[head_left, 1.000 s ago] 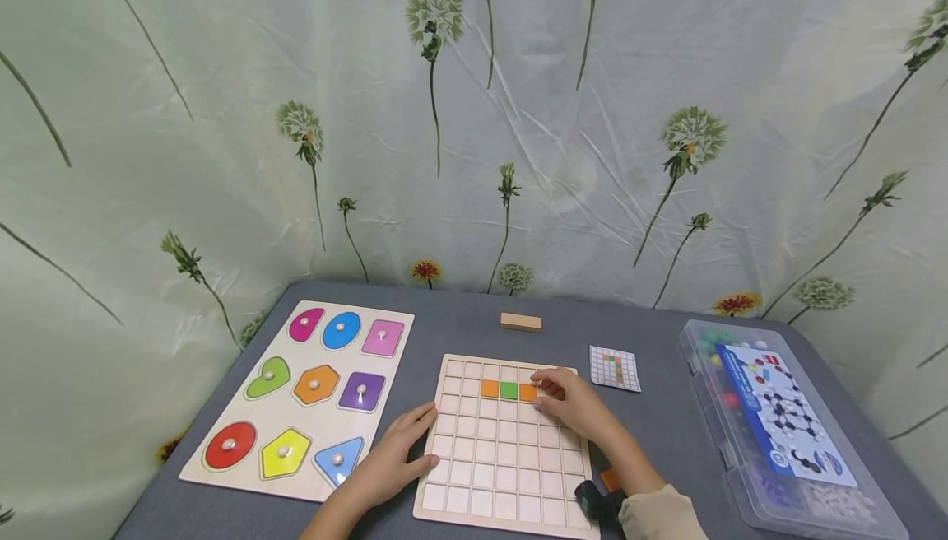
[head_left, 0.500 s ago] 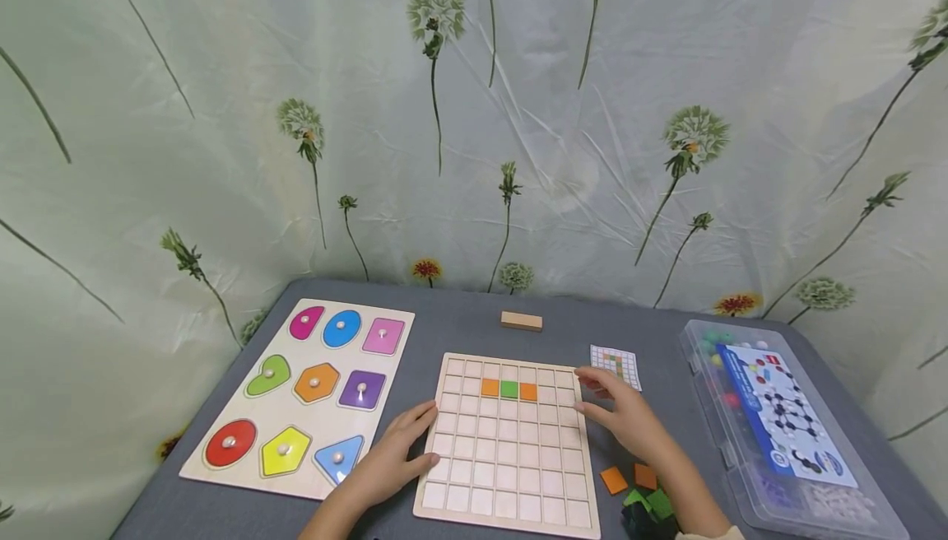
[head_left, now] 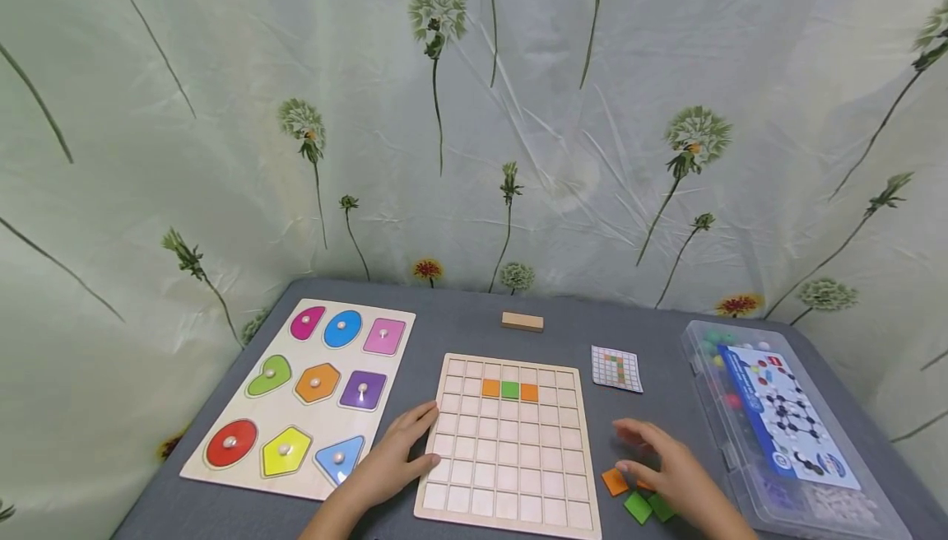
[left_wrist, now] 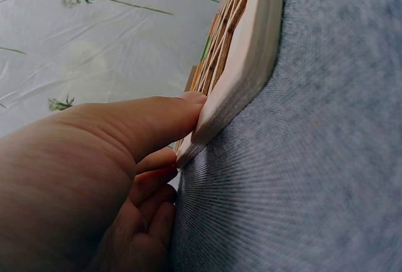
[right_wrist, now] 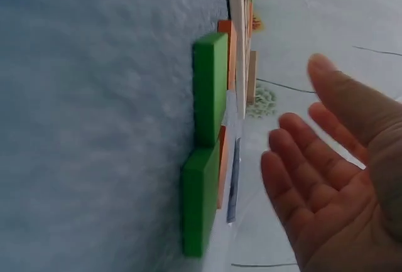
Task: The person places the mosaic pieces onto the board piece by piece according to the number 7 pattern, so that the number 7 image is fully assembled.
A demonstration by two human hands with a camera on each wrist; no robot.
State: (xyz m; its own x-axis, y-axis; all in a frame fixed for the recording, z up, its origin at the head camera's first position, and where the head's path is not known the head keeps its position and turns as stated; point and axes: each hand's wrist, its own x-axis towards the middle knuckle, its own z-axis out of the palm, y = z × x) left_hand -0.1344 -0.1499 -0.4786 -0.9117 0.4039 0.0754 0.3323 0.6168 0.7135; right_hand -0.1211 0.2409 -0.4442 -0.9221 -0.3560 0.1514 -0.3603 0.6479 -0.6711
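Observation:
A wooden grid board [head_left: 494,474] lies in the middle of the table, with an orange tile [head_left: 491,388], a green tile [head_left: 510,390] and a second orange tile [head_left: 529,393] side by side in its second row. At its left edge rests my left hand [head_left: 396,453]; in the left wrist view the thumb [left_wrist: 169,118] touches the board's rim [left_wrist: 248,65]. My right hand [head_left: 670,466] hovers over loose tiles right of the board, fingers apart and nothing held. Among these are an orange tile [head_left: 614,481] and two green tiles [right_wrist: 210,90]; another orange one is partly hidden.
A small printed pattern card [head_left: 617,369] lies right of the board's far corner. On the left is a knobbed shape puzzle [head_left: 296,412]. A wooden block [head_left: 522,322] lies behind the board, and a clear plastic case [head_left: 748,486] stands on the right.
My right hand has left the right-hand orange tile on the board and moved right and towards me, over the loose tiles. My left hand stays at the board's edge.

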